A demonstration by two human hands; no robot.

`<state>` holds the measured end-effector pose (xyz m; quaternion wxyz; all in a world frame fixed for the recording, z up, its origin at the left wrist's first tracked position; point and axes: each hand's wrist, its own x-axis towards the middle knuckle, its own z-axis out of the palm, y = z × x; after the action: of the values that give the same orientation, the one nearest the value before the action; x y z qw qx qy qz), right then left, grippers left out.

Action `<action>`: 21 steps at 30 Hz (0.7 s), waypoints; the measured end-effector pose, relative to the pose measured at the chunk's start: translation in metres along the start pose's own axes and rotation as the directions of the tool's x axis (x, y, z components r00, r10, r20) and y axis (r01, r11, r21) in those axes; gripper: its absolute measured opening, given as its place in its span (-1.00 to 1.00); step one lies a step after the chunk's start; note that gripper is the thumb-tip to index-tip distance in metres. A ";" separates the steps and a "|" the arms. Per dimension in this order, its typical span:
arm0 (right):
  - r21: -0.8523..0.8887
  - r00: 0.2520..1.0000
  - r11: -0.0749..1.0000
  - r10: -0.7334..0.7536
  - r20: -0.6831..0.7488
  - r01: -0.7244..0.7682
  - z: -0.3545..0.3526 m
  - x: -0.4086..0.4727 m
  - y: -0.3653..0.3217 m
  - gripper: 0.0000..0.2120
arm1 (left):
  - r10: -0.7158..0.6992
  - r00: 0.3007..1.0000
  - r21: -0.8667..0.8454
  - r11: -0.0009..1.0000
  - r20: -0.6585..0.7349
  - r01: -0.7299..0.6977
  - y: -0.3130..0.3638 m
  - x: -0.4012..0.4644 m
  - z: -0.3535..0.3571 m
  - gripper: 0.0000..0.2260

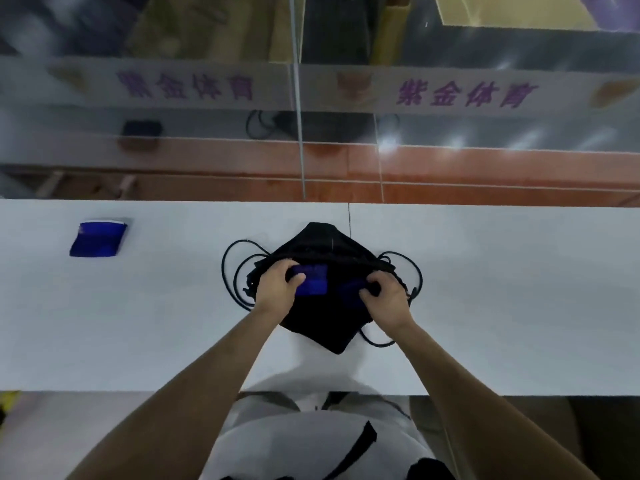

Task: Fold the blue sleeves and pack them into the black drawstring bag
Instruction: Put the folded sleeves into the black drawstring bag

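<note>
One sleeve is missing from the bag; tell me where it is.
In the head view, the folded blue sleeve lies alone at the table's far left, well apart from the black bag.

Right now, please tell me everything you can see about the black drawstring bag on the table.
The black drawstring bag is soft dark cloth, lying on the white table with one corner toward the person. Thin black cords loop out on both sides. Its mouth is held open by the left hand and the right hand, both gripping the rim. A folded blue sleeve shows in the opening. Another folded blue sleeve lies apart, far to the left.
</note>
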<state>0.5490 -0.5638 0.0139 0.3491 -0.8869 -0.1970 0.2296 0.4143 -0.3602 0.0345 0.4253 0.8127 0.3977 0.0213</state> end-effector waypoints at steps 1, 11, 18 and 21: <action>0.013 0.999 0.999 0.042 0.006 -0.042 0.000 0.004 0.000 -0.83 | -0.022 1.000 0.019 1.000 -0.002 0.022 0.000 0.002 0.001 -0.78; 0.078 0.957 0.957 0.272 0.100 -0.281 0.018 0.034 -0.002 -0.61 | -0.245 0.967 0.177 0.957 0.071 0.230 0.003 0.012 0.023 -0.72; 0.117 0.940 0.941 0.297 0.171 -0.318 0.015 0.047 0.001 -0.75 | -0.350 0.936 0.204 0.919 0.022 0.339 -0.009 0.018 0.033 -0.82; 0.104 0.930 0.940 0.298 0.214 -0.325 0.012 0.050 0.001 -0.86 | -0.377 0.926 0.194 0.911 0.035 0.364 -0.013 0.027 0.036 -0.76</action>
<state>0.5837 -0.5331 -0.0079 0.3474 -0.8540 -0.0705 0.3809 0.4386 -0.3625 -0.0058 0.3588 0.7585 0.5293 -0.1256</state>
